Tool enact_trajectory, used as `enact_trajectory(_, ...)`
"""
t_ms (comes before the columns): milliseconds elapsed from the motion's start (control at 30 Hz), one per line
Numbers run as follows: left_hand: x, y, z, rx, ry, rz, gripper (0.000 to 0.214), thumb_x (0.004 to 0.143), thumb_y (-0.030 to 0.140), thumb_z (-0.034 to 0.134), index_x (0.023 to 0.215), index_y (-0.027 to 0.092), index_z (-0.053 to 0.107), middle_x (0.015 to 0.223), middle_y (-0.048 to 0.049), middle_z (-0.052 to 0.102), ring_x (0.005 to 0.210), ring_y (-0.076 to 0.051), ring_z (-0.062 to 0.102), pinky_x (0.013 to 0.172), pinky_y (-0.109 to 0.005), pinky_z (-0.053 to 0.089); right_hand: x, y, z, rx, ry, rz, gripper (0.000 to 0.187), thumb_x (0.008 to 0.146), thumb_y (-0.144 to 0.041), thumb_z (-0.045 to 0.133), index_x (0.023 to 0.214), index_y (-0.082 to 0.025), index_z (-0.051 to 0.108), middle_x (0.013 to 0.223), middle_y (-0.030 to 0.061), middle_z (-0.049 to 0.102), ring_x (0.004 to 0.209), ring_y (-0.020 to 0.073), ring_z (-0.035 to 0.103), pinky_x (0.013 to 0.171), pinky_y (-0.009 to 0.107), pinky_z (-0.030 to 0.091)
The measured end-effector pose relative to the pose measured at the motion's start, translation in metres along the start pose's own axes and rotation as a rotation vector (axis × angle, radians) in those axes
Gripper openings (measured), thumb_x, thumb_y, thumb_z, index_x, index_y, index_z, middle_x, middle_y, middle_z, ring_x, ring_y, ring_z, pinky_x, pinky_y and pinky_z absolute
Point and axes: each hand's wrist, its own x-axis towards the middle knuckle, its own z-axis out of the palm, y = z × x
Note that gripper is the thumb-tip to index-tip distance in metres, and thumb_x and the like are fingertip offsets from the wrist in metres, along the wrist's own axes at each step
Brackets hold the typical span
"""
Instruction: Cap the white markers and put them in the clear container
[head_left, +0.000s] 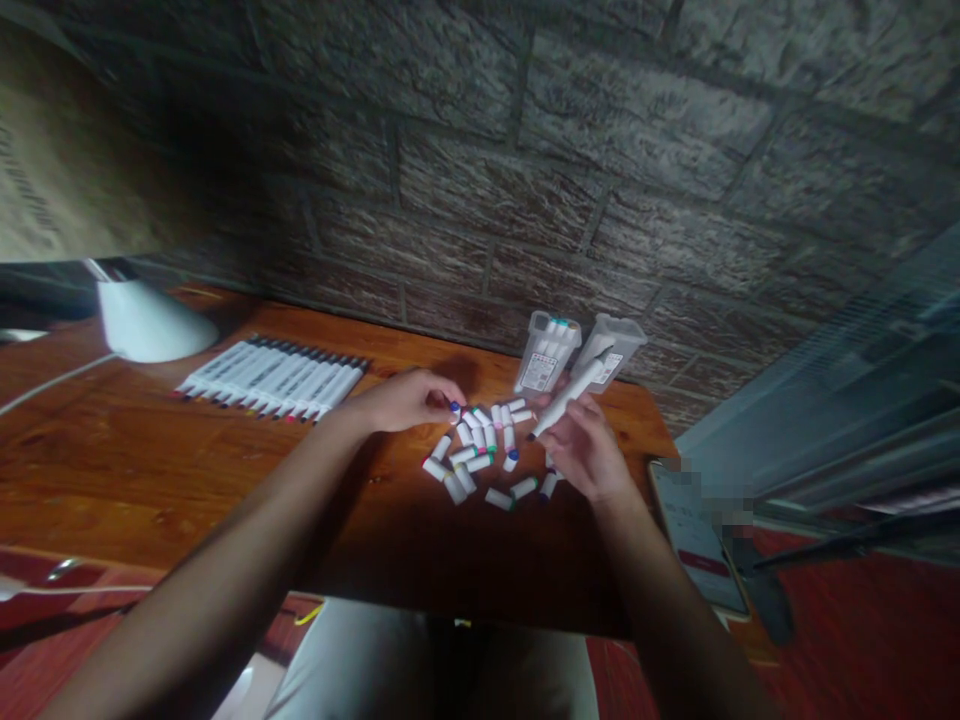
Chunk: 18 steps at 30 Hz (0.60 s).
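My right hand (pixel 589 450) is closed around a white marker (pixel 571 396), which slants up and to the right with its dark, uncapped tip at the upper end. At the left edge of a loose pile, my left hand (pixel 409 402) pinches a white marker cap with a blue end (pixel 455 411). Between both hands lie several more white caps (pixel 478 462), their ends green, blue, red, pink and yellow. Some caps are partly hidden behind my right hand.
Uncapped markers (pixel 274 378) lie in a neat row at the left. Behind my right hand stand two clear plastic cases, one with markers (pixel 550 352) and another (pixel 613 345) beside it. A lamp base (pixel 150 320) is far left; a tablet (pixel 697 540) lies at the right edge.
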Motion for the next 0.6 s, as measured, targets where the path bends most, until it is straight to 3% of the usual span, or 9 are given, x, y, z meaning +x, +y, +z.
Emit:
enact_trajectory(233, -0.001, 0.020, -0.001, -0.238, 0.243, 0.071, 0.033, 0.071, 0.036, 0.079, 0.097, 0.016, 0.073, 0.087, -0.0052, 0.076, 0.080, -0.016, 0.069, 0.078, -0.028, 0.054, -0.001, -0.004, -0.008, -0.101, -0.025, -0.034, 0.036, 0.080, -0.059, 0.051, 0.104, -0.032, 0.053, 0.092, 0.0040, 0.068, 0.079, 0.0190, 0.058, 0.052, 0.028, 0.040)
enact_trajectory(367, -0.003, 0.034, 0.000, -0.464, 0.382, 0.123, 0.031, 0.068, 0.029, 0.084, 0.093, 0.015, 0.074, 0.091, -0.0079, 0.077, 0.081, -0.017, 0.071, 0.080, -0.028, 0.056, -0.002, -0.008, -0.010, -0.011, 0.017, -0.020, 0.031, 0.075, -0.053, 0.060, 0.097, -0.031, 0.056, 0.085, 0.0026, 0.067, 0.069, 0.0166, 0.055, 0.046, 0.025, 0.034)
enact_trajectory(500, -0.002, 0.042, 0.010, -0.680, 0.403, 0.136, 0.029, 0.065, 0.023, 0.085, 0.090, 0.017, 0.073, 0.094, -0.0073, 0.077, 0.084, -0.017, 0.073, 0.082, -0.029, 0.057, -0.002, -0.016, -0.007, 0.206, 0.044, -0.021, 0.024, 0.068, -0.043, 0.069, 0.089, -0.031, 0.062, 0.080, -0.0008, 0.069, 0.058, 0.0131, 0.047, 0.041, 0.022, 0.025)
enact_trajectory(600, 0.000, 0.047, 0.019, -0.719, 0.339, 0.098, 0.033, 0.064, 0.021, 0.086, 0.095, 0.016, 0.073, 0.092, -0.0069, 0.078, 0.083, -0.018, 0.073, 0.079, -0.029, 0.058, 0.001, -0.020, -0.005, 0.351, 0.045, -0.046, 0.020, 0.068, -0.038, 0.072, 0.085, -0.031, 0.067, 0.079, -0.0042, 0.070, 0.055, 0.0105, 0.044, 0.039, 0.020, 0.023)
